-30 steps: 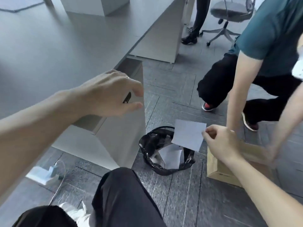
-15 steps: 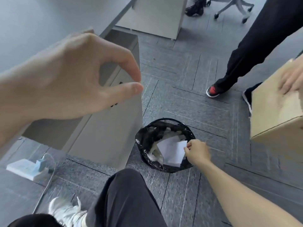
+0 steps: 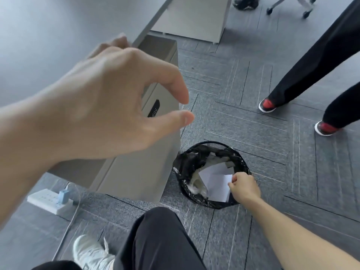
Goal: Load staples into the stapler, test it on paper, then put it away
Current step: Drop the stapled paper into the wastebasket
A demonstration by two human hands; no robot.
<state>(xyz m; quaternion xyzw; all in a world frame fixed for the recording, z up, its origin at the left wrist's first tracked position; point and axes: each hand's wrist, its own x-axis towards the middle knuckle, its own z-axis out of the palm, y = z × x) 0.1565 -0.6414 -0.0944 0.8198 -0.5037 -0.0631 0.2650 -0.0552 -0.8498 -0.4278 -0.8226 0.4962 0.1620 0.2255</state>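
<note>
White paper sheet (image 3: 218, 187) pinched by right hand (image 3: 244, 187), one black bin (image 3: 185, 164), left hand (image 3: 109, 102) empty

An office. Grey carpet tiles (image 3: 243, 121) cover the floor beneath a grey desk (image 3: 48, 36) with a drawer cabinet (image 3: 140, 168). A rolling chair base (image 3: 288, 6), a white power strip (image 3: 48, 200) and a bin (image 3: 194, 162) holding paper (image 3: 216, 184) sit nearby.

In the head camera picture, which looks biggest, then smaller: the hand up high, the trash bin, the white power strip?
1. Left hand, though only because it is nearest the camera.
2. Trash bin.
3. Power strip.
</note>
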